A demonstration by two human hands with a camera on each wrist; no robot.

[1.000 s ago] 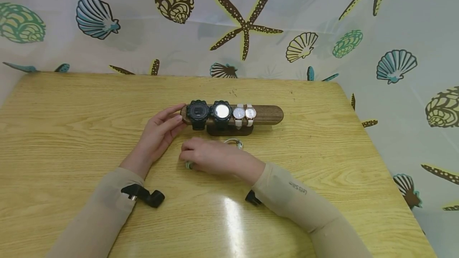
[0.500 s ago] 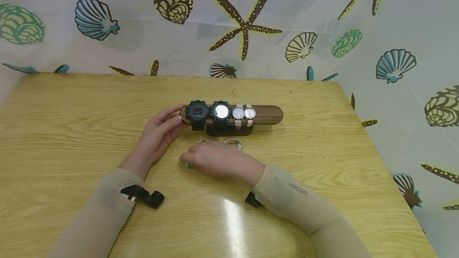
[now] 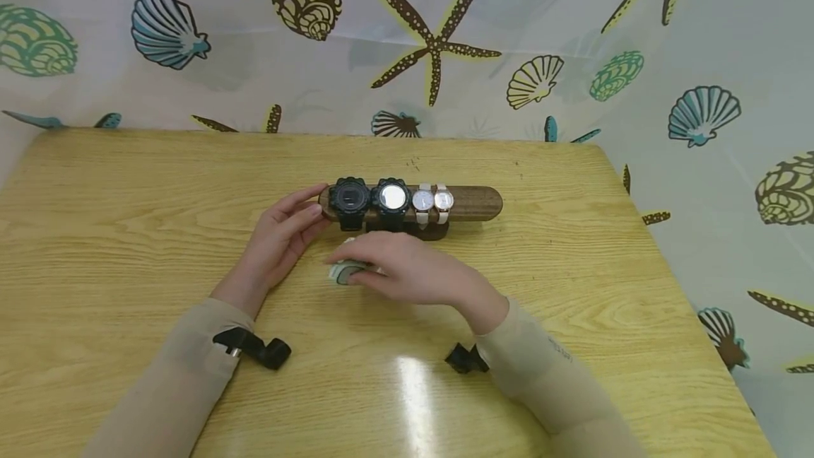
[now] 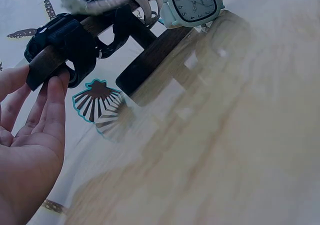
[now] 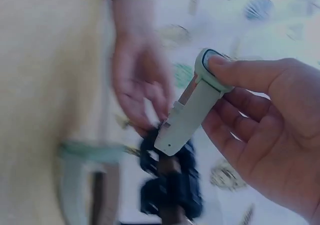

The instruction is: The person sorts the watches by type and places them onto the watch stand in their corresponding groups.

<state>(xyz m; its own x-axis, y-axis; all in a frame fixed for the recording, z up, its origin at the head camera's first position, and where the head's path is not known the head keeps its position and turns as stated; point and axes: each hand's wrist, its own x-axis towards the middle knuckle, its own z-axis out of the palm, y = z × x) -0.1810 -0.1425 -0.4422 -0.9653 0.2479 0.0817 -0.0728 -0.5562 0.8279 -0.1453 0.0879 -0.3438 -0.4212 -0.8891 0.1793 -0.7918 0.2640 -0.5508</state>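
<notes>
My left hand [image 3: 276, 242] grips the left end of a dark wooden watch stand [image 3: 480, 203], thumb and fingers on either side of the bar in the left wrist view. In front of it, my right hand [image 3: 413, 271] pinches a pale green wristwatch [image 3: 345, 273]. The right wrist view shows the thumb pressing on its dial, with the strap [image 5: 187, 117] hanging unfastened. A second pale green watch [image 4: 195, 5] stands near the stand's base, its square dial visible in the left wrist view; in the head view the right hand hides it.
Two chunky black watches [image 3: 351, 198] and two small watches with white straps [image 3: 424, 201] sit side by side on the bar. The stand's right end is bare wood. A shell-patterned cloth [image 3: 242, 34] hangs behind the wooden table [image 3: 127, 232].
My right hand has risen from the table with the pale green watch, turning so that its dial shows. The second green watch is now hidden in the head view. My left hand stays put.
</notes>
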